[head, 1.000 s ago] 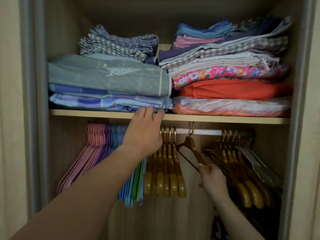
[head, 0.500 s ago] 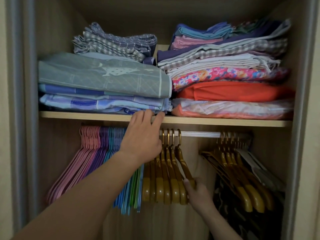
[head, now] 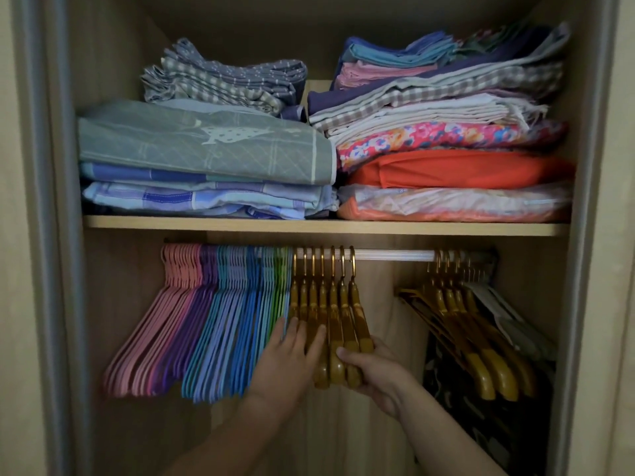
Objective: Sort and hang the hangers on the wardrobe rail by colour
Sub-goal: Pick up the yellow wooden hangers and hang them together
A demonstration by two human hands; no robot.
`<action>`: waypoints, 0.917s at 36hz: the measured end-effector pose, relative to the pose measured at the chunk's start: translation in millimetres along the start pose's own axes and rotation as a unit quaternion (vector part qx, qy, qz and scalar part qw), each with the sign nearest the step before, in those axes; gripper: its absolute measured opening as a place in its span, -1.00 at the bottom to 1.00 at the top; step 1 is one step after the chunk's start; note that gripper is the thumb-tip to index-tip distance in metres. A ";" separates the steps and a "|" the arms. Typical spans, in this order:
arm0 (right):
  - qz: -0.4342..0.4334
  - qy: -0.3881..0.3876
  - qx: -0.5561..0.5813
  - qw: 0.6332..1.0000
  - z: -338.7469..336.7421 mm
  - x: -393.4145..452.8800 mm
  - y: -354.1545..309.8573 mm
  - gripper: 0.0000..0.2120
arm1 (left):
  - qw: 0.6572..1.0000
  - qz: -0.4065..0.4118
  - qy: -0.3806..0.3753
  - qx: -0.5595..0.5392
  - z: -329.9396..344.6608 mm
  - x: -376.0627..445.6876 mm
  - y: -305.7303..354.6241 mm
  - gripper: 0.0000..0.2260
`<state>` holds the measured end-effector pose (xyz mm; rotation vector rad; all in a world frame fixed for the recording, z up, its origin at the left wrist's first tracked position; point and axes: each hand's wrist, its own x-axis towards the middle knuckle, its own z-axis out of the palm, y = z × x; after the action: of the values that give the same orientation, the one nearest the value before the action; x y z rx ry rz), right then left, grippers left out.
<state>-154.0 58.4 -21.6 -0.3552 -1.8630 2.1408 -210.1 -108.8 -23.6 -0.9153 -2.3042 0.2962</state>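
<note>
A white rail (head: 391,254) runs under the shelf. From the left hang pink hangers (head: 165,324), purple hangers (head: 197,321), blue hangers (head: 237,324) and a few green hangers (head: 280,293). Next to them hangs a bunch of several golden-brown wooden hangers (head: 335,310). My left hand (head: 288,362) lies flat with fingers spread against the left side of that bunch. My right hand (head: 374,367) grips the bunch's lower ends from the right. A second group of wooden hangers (head: 470,331) hangs at the right end.
The shelf (head: 323,227) above carries folded linen: a grey-green quilt (head: 202,142) on the left, an orange and floral stack (head: 453,166) on the right. Dark patterned fabric (head: 481,407) and pale hangers (head: 508,314) sit at lower right. Wardrobe frames close in both sides.
My left hand has dropped from the rail to the lower part of the wooden bunch. My right hand hung one wooden hanger beside the bunch and now grips the bunch's ends.
</note>
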 end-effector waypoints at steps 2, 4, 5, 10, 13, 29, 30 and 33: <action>0.004 0.009 -0.004 1.000 -0.1 1.3 -0.2 -0.61 | 1.000 0.002 -0.007 0.009 0.4 5.7 -6.1 -0.23; 0.007 0.015 -0.009 1.000 -1.6 2.1 1.0 -0.61 | 1.000 -0.001 0.014 -0.020 1.6 7.9 -4.0 -0.31; 0.009 0.016 -0.011 1.000 -3.3 2.7 2.0 -0.60 | 0.999 -0.002 0.031 -0.038 1.9 8.3 -0.9 -0.34; 0.014 0.033 0.006 0.999 -17.9 1.6 4.5 -0.65 | 0.996 0.012 0.043 -0.083 -6.6 9.7 15.3 -0.36; 0.013 0.035 0.007 0.999 -27.2 -0.1 3.5 -0.67 | 0.992 0.017 0.060 -0.112 -11.9 12.4 19.7 -0.33; 0.036 0.042 -0.039 0.998 -56.6 4.7 -2.2 -0.47 | 0.999 0.015 -0.012 0.049 -3.8 14.5 31.9 -0.36; 0.037 0.038 -0.038 0.998 -54.8 5.0 -2.3 -0.47 | 0.998 0.013 -0.016 0.053 -5.4 13.8 32.4 -0.35; 0.038 0.026 -0.032 0.998 -48.3 5.8 -2.3 -0.49 | 0.999 0.000 -0.023 0.035 -6.7 11.3 33.0 -0.29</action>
<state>-141.7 105.4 -26.0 -0.4986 -1.9220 2.1029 -194.5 -77.1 -26.8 -0.8824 -2.3203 0.3979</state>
